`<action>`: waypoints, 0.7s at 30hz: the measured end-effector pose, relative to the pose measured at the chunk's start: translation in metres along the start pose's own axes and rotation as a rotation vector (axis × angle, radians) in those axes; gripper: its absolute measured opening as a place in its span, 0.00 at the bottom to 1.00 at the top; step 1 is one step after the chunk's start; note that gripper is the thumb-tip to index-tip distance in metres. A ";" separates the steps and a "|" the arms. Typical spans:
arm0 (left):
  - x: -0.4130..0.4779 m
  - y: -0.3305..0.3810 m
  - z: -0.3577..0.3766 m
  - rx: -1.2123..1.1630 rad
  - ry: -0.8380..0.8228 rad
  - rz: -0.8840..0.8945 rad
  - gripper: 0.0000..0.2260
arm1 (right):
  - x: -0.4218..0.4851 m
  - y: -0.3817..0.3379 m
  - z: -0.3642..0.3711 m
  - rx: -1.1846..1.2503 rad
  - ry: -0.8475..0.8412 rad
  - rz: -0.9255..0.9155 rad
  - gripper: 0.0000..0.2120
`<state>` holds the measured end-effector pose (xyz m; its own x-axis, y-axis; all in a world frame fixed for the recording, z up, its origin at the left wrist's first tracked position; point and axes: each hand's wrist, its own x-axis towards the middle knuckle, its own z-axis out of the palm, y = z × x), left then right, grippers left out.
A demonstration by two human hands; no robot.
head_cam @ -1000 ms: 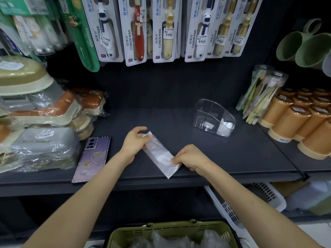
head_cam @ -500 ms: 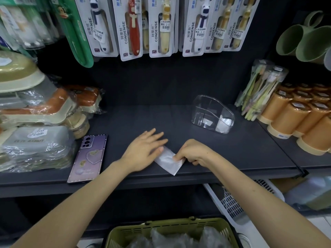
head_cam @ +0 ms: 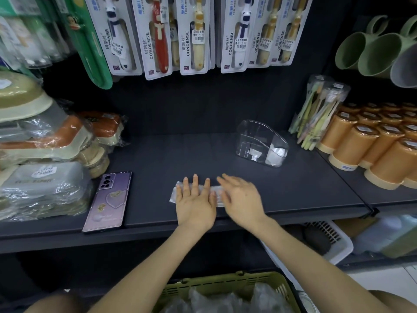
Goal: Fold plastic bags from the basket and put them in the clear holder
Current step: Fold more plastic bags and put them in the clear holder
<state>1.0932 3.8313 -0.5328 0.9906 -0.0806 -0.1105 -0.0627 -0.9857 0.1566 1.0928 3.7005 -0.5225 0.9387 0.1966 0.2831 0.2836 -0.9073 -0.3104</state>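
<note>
Purple-backed phone [head_cam: 108, 199] sits far left on the shelf [head_cam: 180, 154], not part of the job. Left hand [head_cam: 195, 199] lies flat on the plastic bag [head_cam: 178, 192], fingers straight and spread, pressing down. The bag is a narrow flattened strip lying crosswise near the shelf's front edge. Its left end pokes out past the left hand; the rest is under both hands. Right hand [head_cam: 242, 199] is just beside the left, fingers straight, gripping nothing, and motion-blurred. Looks like a smoothing swipe. Clear holder [head_cam: 261, 143] stands further back on the right with white folded pieces already inside. Basket [head_cam: 225, 288] is below, with more bags in it.

Step, my read: flattening the strip mid-fold. Next move needs one end pinched and folded over while the other hand pins the strip, then a carry to the holder.

Vs 0.5 s ago: right hand was pinching the strip's corner with curled fingers, now released and flat. Strip lay diagonal, now roughly parallel to the edge.
</note>
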 end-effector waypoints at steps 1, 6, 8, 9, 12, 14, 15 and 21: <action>0.000 0.001 0.000 0.002 0.000 -0.003 0.23 | -0.004 -0.001 0.004 -0.041 -0.119 -0.010 0.35; 0.002 -0.025 -0.006 0.016 0.001 0.140 0.22 | -0.010 0.004 0.003 -0.129 -0.350 0.023 0.39; 0.005 -0.047 -0.012 0.043 -0.015 0.211 0.22 | -0.008 0.002 0.001 -0.151 -0.377 0.032 0.31; 0.007 -0.057 -0.014 0.061 -0.020 0.225 0.23 | -0.007 0.002 0.001 -0.159 -0.391 0.039 0.27; 0.007 -0.071 -0.016 0.081 -0.027 0.234 0.23 | -0.011 0.007 -0.002 -0.164 -0.396 0.055 0.28; 0.006 -0.070 -0.016 0.063 -0.021 0.237 0.22 | -0.017 0.018 -0.008 -0.157 -0.400 0.093 0.33; 0.005 -0.070 -0.016 0.062 -0.020 0.238 0.22 | -0.020 0.025 -0.011 -0.149 -0.401 0.121 0.35; 0.004 -0.068 -0.014 0.071 -0.008 0.225 0.22 | -0.028 0.027 -0.013 0.058 -0.051 0.362 0.32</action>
<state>1.1030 3.8999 -0.5296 0.9496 -0.3007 -0.0884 -0.2909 -0.9506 0.1086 1.0714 3.6659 -0.5273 0.9884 -0.1141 0.1003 -0.0599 -0.8993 -0.4332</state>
